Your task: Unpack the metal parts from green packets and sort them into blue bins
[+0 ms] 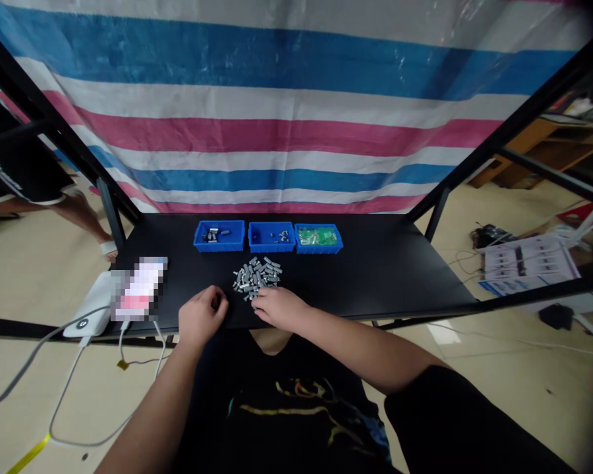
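A loose pile of small grey metal pieces (255, 276), short and roughly cylindrical, lies on the black table (375, 276). At the near right side of this heap is my right hand (277, 307), its fingers bent down and pressed together against the nearest pieces; what they hold is hidden. My left hand (203, 316) rests at the table's front edge, left of the pile and apart from it. Its fingers are curled in, and I cannot see what is inside them.
Behind the pile stand three blue bins: the left bin (219, 247) with dark and metal pieces, the middle bin (271, 247) with a few small parts, the right bin (319, 249) with green circuit boards. A power bank (91, 309), a blurred-out phone (141, 289) and cables are at left. A person's leg shows far left.
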Tool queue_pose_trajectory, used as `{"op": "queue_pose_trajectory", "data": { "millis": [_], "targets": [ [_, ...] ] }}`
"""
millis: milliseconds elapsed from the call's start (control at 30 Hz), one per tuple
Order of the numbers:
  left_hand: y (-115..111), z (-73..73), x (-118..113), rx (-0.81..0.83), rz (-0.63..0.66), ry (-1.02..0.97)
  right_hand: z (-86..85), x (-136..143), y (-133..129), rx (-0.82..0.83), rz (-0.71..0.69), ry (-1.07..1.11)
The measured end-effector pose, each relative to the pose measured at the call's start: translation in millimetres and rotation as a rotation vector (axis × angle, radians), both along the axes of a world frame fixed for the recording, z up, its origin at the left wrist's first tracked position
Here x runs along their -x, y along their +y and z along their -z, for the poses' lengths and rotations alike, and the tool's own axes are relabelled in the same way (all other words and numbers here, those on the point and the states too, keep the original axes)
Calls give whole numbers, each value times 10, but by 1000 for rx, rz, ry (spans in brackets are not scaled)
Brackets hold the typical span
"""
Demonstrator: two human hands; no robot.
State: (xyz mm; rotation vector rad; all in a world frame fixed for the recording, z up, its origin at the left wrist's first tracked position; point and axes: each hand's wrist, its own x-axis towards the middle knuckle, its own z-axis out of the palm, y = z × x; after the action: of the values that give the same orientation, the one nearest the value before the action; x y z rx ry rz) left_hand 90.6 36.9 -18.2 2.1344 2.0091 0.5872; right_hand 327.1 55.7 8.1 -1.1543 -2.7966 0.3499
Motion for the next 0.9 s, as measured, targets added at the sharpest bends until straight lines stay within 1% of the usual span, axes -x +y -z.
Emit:
{"op": "queue_pose_trajectory", "data": {
  "millis": [100, 167, 267, 333, 433, 500, 533, 567, 600, 667, 733, 800, 900],
  "targets": [
    [1, 1, 2, -1, 0, 0, -16, -19, -23, -8, -3, 15],
    [3, 1, 3, 1, -3, 1, -39, -59, -20, 17, -25, 65],
    [2, -1, 5, 9, 1, 4, -111, -156, 109, 69, -41, 211],
    [0, -2, 7, 10, 4, 7, -193, -244, 301, 43, 32, 330],
    [-3, -2, 7, 6, -6, 15, -341, -398, 643, -106, 253, 466],
    [-4, -2, 6, 16, -10, 19, -414, -494, 790, -167, 356, 506],
    [-4, -2, 5, 23, -9, 21, -432, -531, 815, -172, 372, 508],
    [-4, -4, 5, 30, -7, 23, -436, -557, 805, -153, 360, 497],
    [-4, -5, 5, 34, -3, 26, -424, -571, 762, -115, 318, 472],
    [-4, -11, 5, 34, 0, 30, -358, -562, 610, -14, 184, 392],
    [-3, -16, 3, 37, 0, 32, -259, -513, 431, 49, 65, 313],
    [-1, -18, 2, 37, -3, 35, -157, -444, 289, 60, -1, 259],
    [4, -16, -1, 26, -1, 36, -56, -346, 189, 34, -34, 202]
  ]
}}
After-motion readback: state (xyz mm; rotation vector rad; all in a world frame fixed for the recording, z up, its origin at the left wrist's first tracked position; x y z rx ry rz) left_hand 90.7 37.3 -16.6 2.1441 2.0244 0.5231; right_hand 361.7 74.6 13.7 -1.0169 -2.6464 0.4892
